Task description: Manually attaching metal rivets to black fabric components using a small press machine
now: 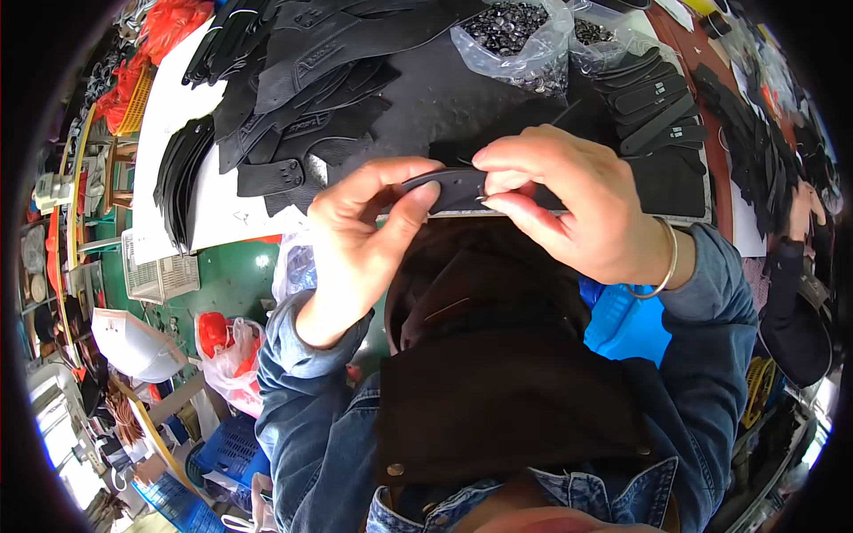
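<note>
Fingers pinching strap, white table; green floor

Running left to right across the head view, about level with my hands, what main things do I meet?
Stack of thin black pieces → flat black piece → left hand → black strip → right hand → another person's hand.

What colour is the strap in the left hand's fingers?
The strap is black, seen best in the head view.

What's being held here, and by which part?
A black strap: the left hand pinches it near its left end; the right hand holds its right end. Anything smaller between those fingers is unclear.
</note>
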A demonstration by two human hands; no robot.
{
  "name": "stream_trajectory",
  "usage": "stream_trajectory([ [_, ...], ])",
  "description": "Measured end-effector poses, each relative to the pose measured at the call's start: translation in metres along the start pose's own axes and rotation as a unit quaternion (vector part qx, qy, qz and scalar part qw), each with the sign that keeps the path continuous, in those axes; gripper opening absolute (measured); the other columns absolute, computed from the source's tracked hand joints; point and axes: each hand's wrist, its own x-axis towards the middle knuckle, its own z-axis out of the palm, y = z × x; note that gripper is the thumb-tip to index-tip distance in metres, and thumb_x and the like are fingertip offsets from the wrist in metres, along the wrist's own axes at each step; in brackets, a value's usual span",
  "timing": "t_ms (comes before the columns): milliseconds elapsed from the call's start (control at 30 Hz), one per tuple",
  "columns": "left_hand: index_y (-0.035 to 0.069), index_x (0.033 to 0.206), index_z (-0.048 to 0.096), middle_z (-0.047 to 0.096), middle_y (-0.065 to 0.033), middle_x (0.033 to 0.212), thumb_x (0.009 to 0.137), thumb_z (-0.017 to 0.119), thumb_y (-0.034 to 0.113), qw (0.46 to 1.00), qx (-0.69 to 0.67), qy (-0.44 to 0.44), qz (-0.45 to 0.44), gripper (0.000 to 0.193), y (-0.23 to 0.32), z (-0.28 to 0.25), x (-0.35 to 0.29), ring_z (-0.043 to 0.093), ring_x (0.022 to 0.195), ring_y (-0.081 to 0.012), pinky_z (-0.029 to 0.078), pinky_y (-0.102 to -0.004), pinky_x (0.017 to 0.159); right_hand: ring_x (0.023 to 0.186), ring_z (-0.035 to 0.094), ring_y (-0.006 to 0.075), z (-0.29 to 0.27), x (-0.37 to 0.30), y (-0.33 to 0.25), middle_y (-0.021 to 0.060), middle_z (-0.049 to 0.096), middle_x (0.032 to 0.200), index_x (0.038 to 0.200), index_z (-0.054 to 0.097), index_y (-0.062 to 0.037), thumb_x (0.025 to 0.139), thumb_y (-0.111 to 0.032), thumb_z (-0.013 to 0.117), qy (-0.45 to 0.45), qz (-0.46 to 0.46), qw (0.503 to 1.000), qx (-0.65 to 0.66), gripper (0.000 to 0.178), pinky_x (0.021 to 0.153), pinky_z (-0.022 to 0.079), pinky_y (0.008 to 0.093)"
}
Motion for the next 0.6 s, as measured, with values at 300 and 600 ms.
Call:
stream_trajectory([
  [300,-0.001,0.094,0.065,0.065,-0.0072,0.082,0.077,0.065,-0.004,0.989,0.093,-0.013,0.118,0.017,0.004,0.003,-0.004,0.059,0.066,-0.0097,0.049,-0.023,0.061,0.07,0.054,0.0226,0.007,0.002,-0.002,0.006,0.055,0.08,0.09,0.057,-0.0056,0.065,-0.003,0.07,0.002,-0.055,0.995,-0.086,0.029,0.061,0.045,0.0329],
  [600,0.001,0.097,0.064,0.064,-0.0064,0.085,0.069,0.07,-0.006,0.995,0.002,-0.026,0.1,0.029,0.003,0.002,-0.008,0.057,0.082,-0.0151,0.047,-0.0263,0.073,0.076,0.052,0.0195,0.015,0.007,0.003,0.0022,0.054,0.084,0.065,0.055,-0.0068,0.055,-0.012,0.067,0.064,-0.16,0.971,-0.164,0.017,0.062,0.041,0.0291],
])
